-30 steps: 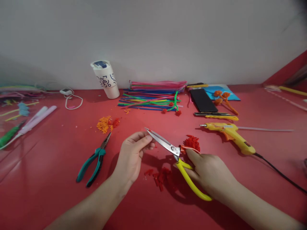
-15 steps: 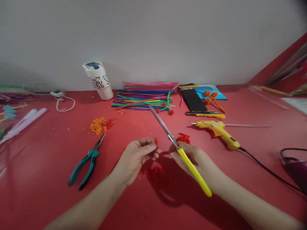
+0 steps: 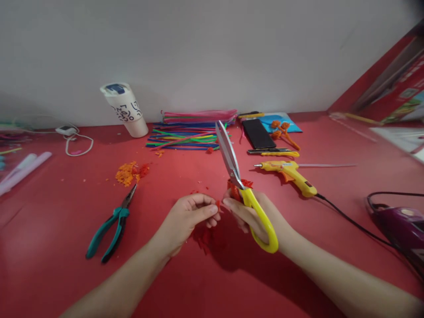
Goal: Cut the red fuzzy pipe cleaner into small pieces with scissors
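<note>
We see the left hand (image 3: 187,216) pinching a tiny red bit (image 3: 218,205) between the tips of its thumb and first finger, and the bit pokes up a little past them. The right hand (image 3: 243,213) is curled around the scissors (image 3: 236,176), with the blades pointing up and away from us. Its fingertips are just beside the red bit, but they look blurry, so we can't tell if they touch it. More red pieces (image 3: 207,238) lie in the shadow under the hands. All this is above a red table (image 3: 185,291), with pliers (image 3: 121,214) on the left, a yellow glue gun (image 3: 288,170) on the right, and bright fuzzy sticks (image 3: 185,134) and a white cup (image 3: 124,110) near the gray wall (image 3: 212,53).
</note>
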### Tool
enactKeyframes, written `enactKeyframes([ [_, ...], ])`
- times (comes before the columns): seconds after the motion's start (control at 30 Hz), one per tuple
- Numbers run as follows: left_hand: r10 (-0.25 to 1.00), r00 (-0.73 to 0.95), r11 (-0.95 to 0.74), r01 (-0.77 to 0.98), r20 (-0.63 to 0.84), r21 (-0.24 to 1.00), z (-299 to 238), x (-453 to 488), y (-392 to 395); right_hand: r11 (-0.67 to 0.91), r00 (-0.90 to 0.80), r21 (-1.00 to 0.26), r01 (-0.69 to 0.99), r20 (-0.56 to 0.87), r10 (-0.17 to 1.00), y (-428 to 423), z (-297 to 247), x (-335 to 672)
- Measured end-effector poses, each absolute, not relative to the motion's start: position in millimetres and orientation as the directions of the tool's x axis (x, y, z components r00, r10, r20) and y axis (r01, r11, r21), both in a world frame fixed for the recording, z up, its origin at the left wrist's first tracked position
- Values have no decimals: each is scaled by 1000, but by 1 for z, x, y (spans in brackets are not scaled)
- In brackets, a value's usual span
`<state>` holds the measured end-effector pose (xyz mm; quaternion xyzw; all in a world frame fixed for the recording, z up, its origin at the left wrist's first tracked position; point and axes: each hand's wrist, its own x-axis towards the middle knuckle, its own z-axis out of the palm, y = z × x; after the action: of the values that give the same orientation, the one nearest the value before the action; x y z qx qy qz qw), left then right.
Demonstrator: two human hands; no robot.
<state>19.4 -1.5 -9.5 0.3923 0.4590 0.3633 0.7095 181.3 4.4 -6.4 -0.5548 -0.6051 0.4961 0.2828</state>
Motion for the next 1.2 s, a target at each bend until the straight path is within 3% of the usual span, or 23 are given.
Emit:
enactKeyframes([
  [0.23, 877, 320, 397, -62, -358, 916, -7, 22, -4, -190, -268, -936, 295, -272, 924, 0, -3, 180],
  [0.47, 975, 178, 86, 233, -130, 969, -5, 28, -9, -90, -260, -924, 372, -197, 945, -2, -1, 178],
  [0.57, 982, 165, 47, 231, -87, 972, -8, 29, -10, -48, -249, -910, 412, -163, 955, -1, -2, 180],
  [0.63, 985, 119, 109, 150, -128, 983, -10, 26, -7, 23, -263, -880, 475, -117, 958, 1, -1, 185],
  [0.7, 982, 48, 183, 2, -183, 983, -11, 22, -3, 122, -297, -795, 594, -75, 952, 3, 0, 191],
  [0.8, 980, -25, 188, -228, -199, 955, -12, 16, 3, 246, -320, -540, 805, -47, 946, 3, 0, 199],
  [0.93, 987, -55, 124, -349, -152, 929, -13, 11, 7, 373, -392, -272, 887, -19, 920, 3, -6, 200],
  [1.03, 993, -42, 89, -360, -112, 928, -12, 8, 8, 432, -440, -179, 884, -5, 898, 3, -13, 200],
  [1.2, 999, -6, 46, -404, -53, 914, -10, 5, 10, 480, -477, -131, 867, 58, 877, 5, -19, 204],
])
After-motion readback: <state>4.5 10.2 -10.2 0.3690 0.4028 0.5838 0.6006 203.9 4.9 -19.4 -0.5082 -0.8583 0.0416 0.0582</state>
